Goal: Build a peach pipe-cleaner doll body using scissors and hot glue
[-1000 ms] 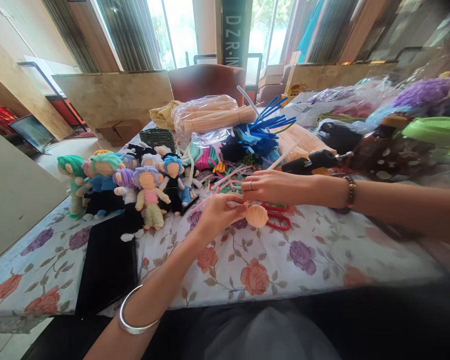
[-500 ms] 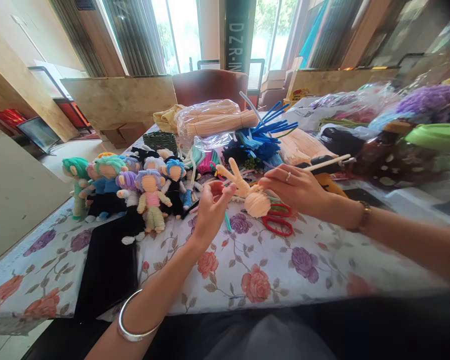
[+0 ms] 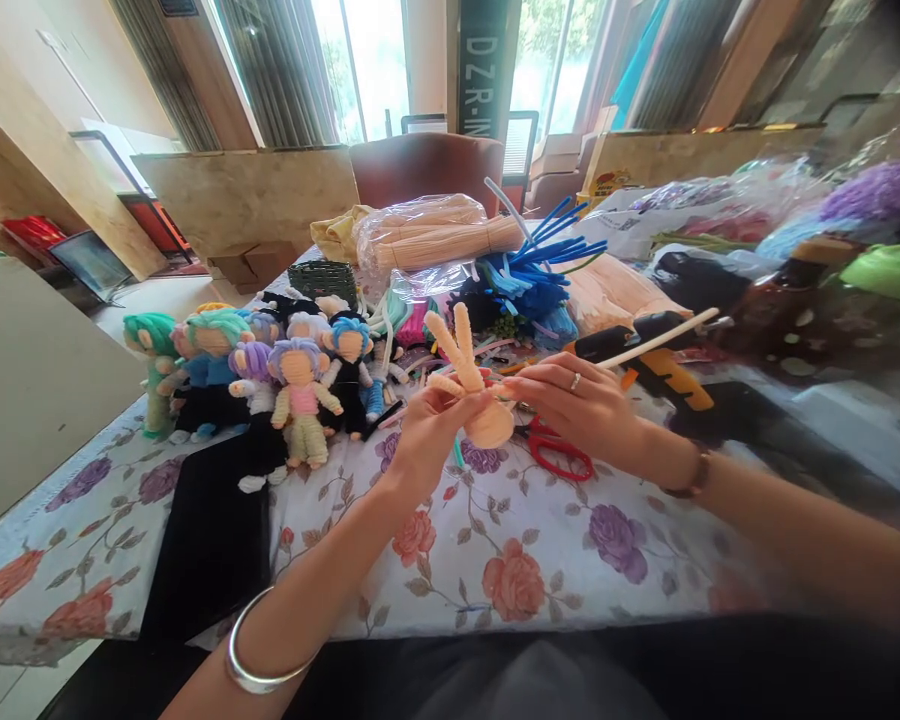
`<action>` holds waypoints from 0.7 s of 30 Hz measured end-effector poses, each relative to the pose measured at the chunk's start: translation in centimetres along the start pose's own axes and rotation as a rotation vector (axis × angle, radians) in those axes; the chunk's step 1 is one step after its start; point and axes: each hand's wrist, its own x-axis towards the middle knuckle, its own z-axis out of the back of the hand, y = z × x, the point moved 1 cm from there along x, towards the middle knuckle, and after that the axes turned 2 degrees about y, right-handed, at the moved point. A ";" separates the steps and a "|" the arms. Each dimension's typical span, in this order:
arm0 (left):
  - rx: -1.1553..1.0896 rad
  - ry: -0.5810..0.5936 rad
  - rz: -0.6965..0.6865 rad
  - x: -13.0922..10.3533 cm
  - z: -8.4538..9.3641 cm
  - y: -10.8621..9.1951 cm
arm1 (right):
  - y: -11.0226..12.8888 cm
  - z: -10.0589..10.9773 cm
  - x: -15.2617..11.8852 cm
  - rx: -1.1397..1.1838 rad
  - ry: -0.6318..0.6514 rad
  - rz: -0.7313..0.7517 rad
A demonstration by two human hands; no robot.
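Observation:
Over the middle of the table, my left hand (image 3: 439,420) grips a peach doll body (image 3: 487,425) made of fuzzy pipe cleaner. Its round wound head hangs below my fingers, and limb-like stems stick up above them. My right hand (image 3: 577,400) pinches a peach pipe cleaner (image 3: 660,338) beside the body; the long free end points out to the upper right. The spot where that stem meets the body is partly hidden by my fingers. Red-handled scissors (image 3: 562,455) lie on the flowered tablecloth just under my right hand.
Finished dolls (image 3: 300,385) with coloured hair crowd the left. Behind are blue pipe cleaners (image 3: 529,285) and a wrapped peach bundle (image 3: 435,235). A black and orange glue gun (image 3: 660,365) lies to the right, near a dark jar (image 3: 787,300). A black flat case (image 3: 210,530) rests front left.
My left hand has closed on the doll body, which has moved left and tilted more upright. My right hand still pinches the peach stem.

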 end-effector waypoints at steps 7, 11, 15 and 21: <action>0.074 -0.009 -0.016 0.0 0.2 0.0 | 0.8 -0.2 -0.4 0.011 -0.053 -0.045; 0.090 -0.002 -0.039 -0.1 0.0 -0.3 | 1.0 -0.5 -0.4 0.019 -0.048 -0.090; 0.089 0.023 -0.047 -0.1 0.1 -0.2 | 1.1 -0.5 -0.1 0.049 -0.066 -0.113; 0.058 0.026 -0.071 -0.1 0.1 0.2 | 1.2 -0.3 0.0 0.098 -0.064 -0.116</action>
